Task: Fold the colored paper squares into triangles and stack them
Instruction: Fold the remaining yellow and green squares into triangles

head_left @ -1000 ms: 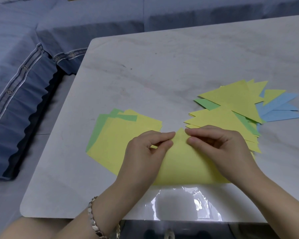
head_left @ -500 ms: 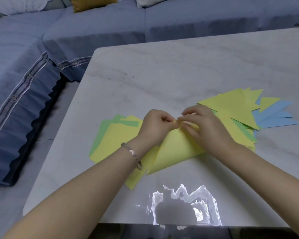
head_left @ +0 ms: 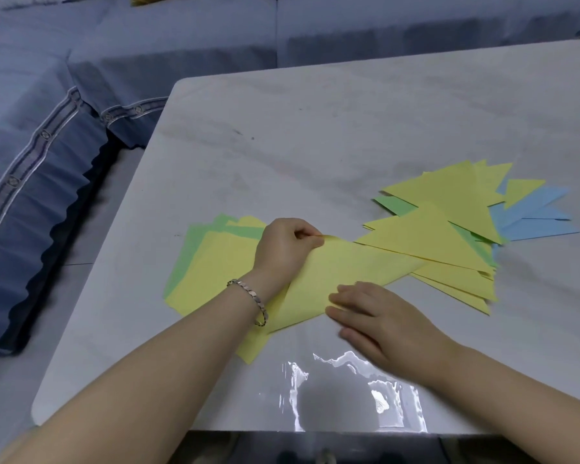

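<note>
Head view: left hand (head_left: 283, 249) pinches yellow sheet (head_left: 332, 272) corner, right hand (head_left: 382, 316) presses flat on its near edge.

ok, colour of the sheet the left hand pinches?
Yellow; the sheet shows best in the head view.

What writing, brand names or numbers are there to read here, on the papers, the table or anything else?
No readable text anywhere.
The yellow sheet, flat squares and folded triangles: blank coloured paper.
The table: only marbling, no lettering.
The bracelet: no marking shows.
The sofa trim: round emblems, too small to read.
</note>
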`<state>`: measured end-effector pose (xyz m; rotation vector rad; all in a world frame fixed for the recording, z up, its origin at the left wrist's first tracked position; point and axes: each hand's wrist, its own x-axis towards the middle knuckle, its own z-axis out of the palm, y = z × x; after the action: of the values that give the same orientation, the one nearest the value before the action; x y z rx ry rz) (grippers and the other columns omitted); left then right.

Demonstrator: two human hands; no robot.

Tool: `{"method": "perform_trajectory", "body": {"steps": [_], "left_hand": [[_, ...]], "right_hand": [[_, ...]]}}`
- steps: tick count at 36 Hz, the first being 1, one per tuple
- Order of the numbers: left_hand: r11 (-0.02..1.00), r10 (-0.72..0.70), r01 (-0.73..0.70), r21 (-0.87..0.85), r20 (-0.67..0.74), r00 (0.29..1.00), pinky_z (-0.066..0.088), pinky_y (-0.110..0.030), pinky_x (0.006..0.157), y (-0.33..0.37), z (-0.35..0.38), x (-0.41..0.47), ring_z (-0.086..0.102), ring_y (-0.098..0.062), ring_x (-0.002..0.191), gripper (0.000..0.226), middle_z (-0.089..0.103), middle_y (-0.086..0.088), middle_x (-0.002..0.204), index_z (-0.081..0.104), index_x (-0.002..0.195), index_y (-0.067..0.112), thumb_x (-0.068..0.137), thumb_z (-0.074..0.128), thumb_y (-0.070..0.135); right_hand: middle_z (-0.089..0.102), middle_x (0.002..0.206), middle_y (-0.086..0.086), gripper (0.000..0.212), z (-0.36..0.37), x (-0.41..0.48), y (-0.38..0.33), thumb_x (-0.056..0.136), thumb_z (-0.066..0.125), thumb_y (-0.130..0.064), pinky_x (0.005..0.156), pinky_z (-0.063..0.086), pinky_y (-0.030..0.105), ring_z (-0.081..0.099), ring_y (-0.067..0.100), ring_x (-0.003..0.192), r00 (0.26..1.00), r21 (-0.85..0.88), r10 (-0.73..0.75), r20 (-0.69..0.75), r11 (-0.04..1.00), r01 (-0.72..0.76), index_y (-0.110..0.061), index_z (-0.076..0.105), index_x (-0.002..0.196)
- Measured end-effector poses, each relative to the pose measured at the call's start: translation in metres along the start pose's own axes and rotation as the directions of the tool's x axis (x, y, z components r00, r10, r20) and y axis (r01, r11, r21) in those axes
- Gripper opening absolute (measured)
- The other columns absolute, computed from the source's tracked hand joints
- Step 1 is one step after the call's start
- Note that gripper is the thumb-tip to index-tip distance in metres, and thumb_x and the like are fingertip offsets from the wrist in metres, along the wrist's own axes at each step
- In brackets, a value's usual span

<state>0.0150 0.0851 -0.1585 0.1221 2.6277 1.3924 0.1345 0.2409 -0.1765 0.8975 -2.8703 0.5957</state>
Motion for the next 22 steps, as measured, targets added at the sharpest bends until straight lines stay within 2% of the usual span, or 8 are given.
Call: {"method": "perform_trajectory", "body": {"steps": [3,6,12,17,22], "left_hand": [[1.0,-0.011,0.011,-0.01,0.004,1.0,0.048,-0.028,0.071,-0.001,0.0,-0.001,0.057,-0.007,0.068,0.009,0.066,0.011,0.069,0.07,0.07,0.021,0.076,0.071,0.016],[1.0,-0.015,0.015,-0.02,0.009,1.0,0.051,-0.032,0.076,-0.001,0.0,-0.002,0.06,-0.01,0.074,0.008,0.068,0.008,0.075,0.07,0.07,0.022,0.077,0.071,0.017],[1.0,-0.015,0.015,-0.017,0.005,1.0,0.052,-0.036,0.078,-0.001,0.0,-0.002,0.061,-0.012,0.075,0.01,0.069,0.006,0.076,0.069,0.069,0.024,0.076,0.071,0.018],[1.0,-0.021,0.021,-0.022,0.01,1.0,0.05,-0.033,0.074,-0.003,0.0,-0.001,0.055,-0.005,0.065,0.009,0.066,0.011,0.071,0.07,0.069,0.023,0.076,0.071,0.018],[0.999,-0.011,0.011,-0.034,0.007,1.0,0.051,-0.033,0.075,-0.003,0.0,-0.002,0.058,-0.01,0.07,0.008,0.069,0.006,0.074,0.07,0.07,0.022,0.076,0.071,0.018]], "right_hand": [[0.066,0.101,0.003,0.034,0.001,-0.002,-0.002,0.09,0.044,-0.028,0.09,0.046,0.032,0.063,0.025,0.096,0.999,-0.039,-0.026,-0.034,0.999,0.024,-0.009,0.069,0.103],[0.065,0.091,0.002,0.033,0.002,0.003,-0.006,0.091,0.044,-0.028,0.082,0.045,0.033,0.061,0.026,0.084,0.999,-0.04,-0.007,-0.035,0.999,0.005,-0.009,0.068,0.102],[0.059,0.08,0.003,0.038,0.006,0.008,-0.012,0.089,0.045,-0.036,0.076,0.048,0.032,0.054,0.027,0.072,1.0,-0.101,0.01,-0.024,0.995,-0.012,-0.014,0.068,0.109],[0.058,0.082,0.008,0.039,0.007,0.011,-0.019,0.087,0.044,-0.044,0.079,0.034,0.032,0.053,0.029,0.072,0.999,-0.149,-0.011,-0.038,0.989,0.005,-0.021,0.069,0.108],[0.062,0.095,0.006,0.039,0.012,0.016,-0.029,0.087,0.044,-0.046,0.083,0.036,0.032,0.055,0.027,0.078,0.999,-0.137,-0.032,-0.002,0.99,0.032,-0.024,0.068,0.108]]}}
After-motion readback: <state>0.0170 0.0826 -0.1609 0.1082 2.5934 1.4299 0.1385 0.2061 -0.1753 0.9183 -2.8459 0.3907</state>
